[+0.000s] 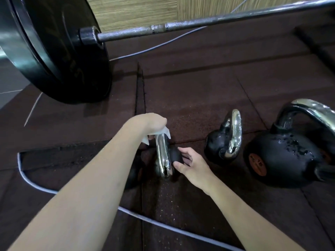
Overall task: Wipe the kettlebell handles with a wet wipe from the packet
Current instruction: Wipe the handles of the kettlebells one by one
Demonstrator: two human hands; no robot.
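A gym floor. Dark rubber floor tiles (199, 98) fill the frame. A loaded barbell (181, 26) crosses the top, and kettlebells (282, 156) stand lower right.

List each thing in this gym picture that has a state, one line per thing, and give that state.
Left hand: grips the wet wipe on the small kettlebell's handle.
Right hand: fingers steady the small kettlebell.
Middle kettlebell: untouched, tilted on the floor.
Large kettlebell: untouched, droplets on its body.
Barbell: loaded, plate on the floor.

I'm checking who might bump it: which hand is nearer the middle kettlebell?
Right. The right hand steadies the small kettlebell just beside the middle kettlebell; the left hand wipes farther off.
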